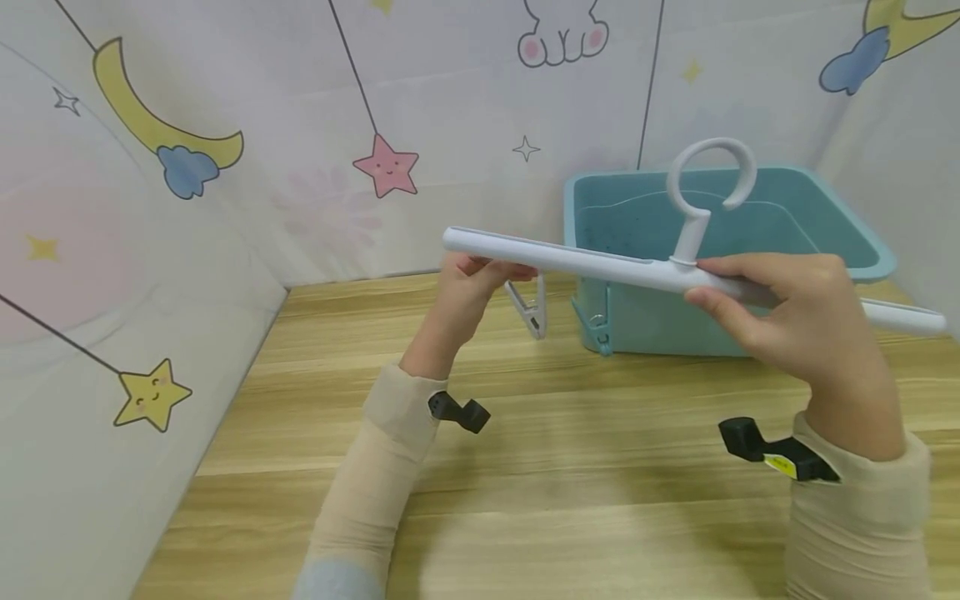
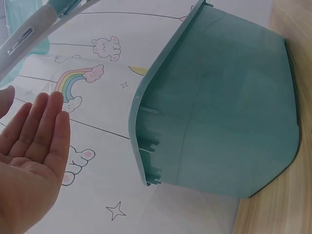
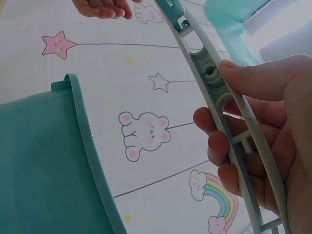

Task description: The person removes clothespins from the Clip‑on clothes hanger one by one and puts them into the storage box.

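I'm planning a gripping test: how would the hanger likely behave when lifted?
The hanger is probably stiff, looking straight in the right hand. It's likely light: narrow ribs cross its open frame. Its protruding hook should discourage rolling.

Back wall covering (image 1: 465, 212) is showing white, faintly creased, and is rising behind the wood-grain tabletop (image 1: 570, 442) — yellowish-brown, its streaks running crosswise. Left wall covering (image 1: 67, 242) is meeting it at a corner. Drawn dark lines (image 1: 351, 62) are carrying printed figures: a yellow moon (image 1: 138, 117) with a blue cloud (image 1: 186, 171), a pink star (image 1: 387, 167), a yellow star (image 1: 152, 396). Right wrist view: a rainbow (image 3: 222, 192) and a bear-like figure (image 3: 146, 134) are appearing — a bright white glow (image 3: 287, 29) is showing at upper right.
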`<state>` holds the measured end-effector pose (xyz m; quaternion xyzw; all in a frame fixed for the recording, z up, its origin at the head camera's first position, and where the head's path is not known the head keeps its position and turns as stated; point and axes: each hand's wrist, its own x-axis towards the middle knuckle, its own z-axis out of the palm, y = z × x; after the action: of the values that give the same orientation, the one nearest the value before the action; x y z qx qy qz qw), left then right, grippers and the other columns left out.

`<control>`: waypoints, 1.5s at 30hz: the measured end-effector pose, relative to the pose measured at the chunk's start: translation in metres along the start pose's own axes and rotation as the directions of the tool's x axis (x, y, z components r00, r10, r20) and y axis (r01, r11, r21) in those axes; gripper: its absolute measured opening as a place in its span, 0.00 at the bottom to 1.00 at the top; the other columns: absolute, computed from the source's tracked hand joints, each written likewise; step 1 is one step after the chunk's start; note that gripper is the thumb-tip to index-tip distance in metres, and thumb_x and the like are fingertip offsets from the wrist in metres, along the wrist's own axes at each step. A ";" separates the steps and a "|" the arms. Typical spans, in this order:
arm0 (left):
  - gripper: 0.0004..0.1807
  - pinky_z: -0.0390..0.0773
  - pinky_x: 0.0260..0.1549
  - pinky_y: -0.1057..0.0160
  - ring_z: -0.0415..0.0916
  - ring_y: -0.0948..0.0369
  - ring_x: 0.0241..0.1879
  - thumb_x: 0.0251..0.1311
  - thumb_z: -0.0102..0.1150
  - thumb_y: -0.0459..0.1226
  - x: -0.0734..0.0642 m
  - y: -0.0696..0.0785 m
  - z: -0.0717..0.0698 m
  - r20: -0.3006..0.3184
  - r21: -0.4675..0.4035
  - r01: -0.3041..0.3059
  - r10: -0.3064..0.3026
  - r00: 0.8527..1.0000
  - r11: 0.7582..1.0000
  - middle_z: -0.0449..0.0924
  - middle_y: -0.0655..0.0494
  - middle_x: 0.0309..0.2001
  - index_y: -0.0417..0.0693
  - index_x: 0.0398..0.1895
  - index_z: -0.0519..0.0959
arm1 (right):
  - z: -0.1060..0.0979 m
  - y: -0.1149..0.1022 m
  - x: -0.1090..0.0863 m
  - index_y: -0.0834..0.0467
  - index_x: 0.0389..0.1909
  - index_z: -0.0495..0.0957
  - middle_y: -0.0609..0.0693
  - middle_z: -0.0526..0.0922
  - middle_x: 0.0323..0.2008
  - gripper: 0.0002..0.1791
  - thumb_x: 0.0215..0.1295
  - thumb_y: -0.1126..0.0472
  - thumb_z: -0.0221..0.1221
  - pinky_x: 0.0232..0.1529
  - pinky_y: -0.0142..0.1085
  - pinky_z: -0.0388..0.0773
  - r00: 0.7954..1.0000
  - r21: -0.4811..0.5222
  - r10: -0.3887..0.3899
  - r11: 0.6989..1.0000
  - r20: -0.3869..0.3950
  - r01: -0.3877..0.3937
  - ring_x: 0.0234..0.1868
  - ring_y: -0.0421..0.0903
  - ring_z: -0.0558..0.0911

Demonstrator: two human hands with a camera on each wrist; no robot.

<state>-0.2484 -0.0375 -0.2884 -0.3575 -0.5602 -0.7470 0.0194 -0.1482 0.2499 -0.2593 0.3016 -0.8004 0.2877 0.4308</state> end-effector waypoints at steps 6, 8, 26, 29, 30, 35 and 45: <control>0.25 0.79 0.43 0.64 0.81 0.64 0.35 0.65 0.43 0.20 -0.006 0.000 -0.004 0.066 -0.057 -0.035 0.039 0.997 0.998 0.85 0.61 0.31 0.58 0.37 0.84 | 0.000 0.002 -0.001 0.69 0.29 0.85 0.58 0.84 0.21 0.38 0.60 0.33 0.57 0.36 0.14 0.66 1.000 0.000 0.015 1.000 -0.003 -0.015 0.33 0.14 0.72; 0.25 0.78 0.44 0.64 0.81 0.64 0.36 0.64 0.41 0.21 -0.009 0.001 -0.003 0.078 -0.097 -0.028 0.036 0.996 0.995 0.84 0.61 0.32 0.58 0.38 0.84 | 0.000 0.002 -0.001 0.69 0.29 0.85 0.57 0.84 0.21 0.38 0.60 0.33 0.57 0.35 0.14 0.66 1.000 -0.002 0.020 1.000 -0.005 -0.020 0.33 0.14 0.72; 0.13 0.77 0.43 0.64 0.81 0.64 0.38 0.56 0.66 0.52 -0.020 -0.003 0.006 0.143 -0.233 0.048 -0.014 0.990 0.971 0.84 0.62 0.37 0.60 0.42 0.84 | 0.003 0.002 -0.001 0.69 0.29 0.85 0.58 0.84 0.22 0.38 0.60 0.33 0.57 0.37 0.14 0.66 1.000 0.009 0.011 1.000 -0.011 -0.011 0.34 0.14 0.73; 0.13 0.77 0.43 0.61 0.82 0.62 0.38 0.57 0.65 0.52 -0.021 -0.005 0.008 0.166 -0.226 0.056 -0.018 0.986 0.972 0.84 0.62 0.37 0.61 0.42 0.84 | 0.004 0.002 -0.002 0.69 0.29 0.85 0.57 0.84 0.22 0.38 0.60 0.33 0.57 0.37 0.14 0.66 1.000 0.013 0.010 1.000 -0.014 -0.009 0.34 0.14 0.73; 0.13 0.78 0.44 0.61 0.82 0.62 0.38 0.57 0.65 0.52 -0.021 -0.005 0.009 0.170 -0.223 0.060 -0.022 0.985 0.973 0.84 0.62 0.37 0.62 0.42 0.84 | 0.004 0.002 -0.001 0.69 0.29 0.85 0.58 0.84 0.22 0.37 0.60 0.33 0.57 0.37 0.14 0.66 1.000 0.014 0.008 1.000 -0.015 -0.008 0.34 0.14 0.73; 0.13 0.79 0.46 0.59 0.82 0.62 0.40 0.57 0.66 0.50 -0.024 -0.007 0.012 0.192 -0.263 0.074 -0.023 0.981 0.962 0.84 0.59 0.36 0.61 0.43 0.84 | 0.006 0.002 -0.001 0.69 0.29 0.85 0.59 0.84 0.22 0.37 0.61 0.34 0.57 0.37 0.14 0.66 1.000 0.019 -0.004 1.000 -0.016 0.004 0.34 0.15 0.73; 0.13 0.79 0.46 0.60 0.81 0.63 0.40 0.58 0.65 0.48 -0.027 -0.008 0.017 0.213 -0.314 0.076 -0.008 0.977 0.946 0.84 0.59 0.36 0.55 0.44 0.83 | 0.009 0.002 0.001 0.70 0.30 0.85 0.59 0.85 0.22 0.37 0.61 0.34 0.57 0.38 0.14 0.66 1.000 0.025 -0.018 1.000 -0.008 0.018 0.35 0.15 0.72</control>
<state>-0.2227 -0.0298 -0.3075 -0.4202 -0.4378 -0.7866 -0.1138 -0.1543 0.2448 -0.2632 0.3131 -0.7923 0.2949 0.4327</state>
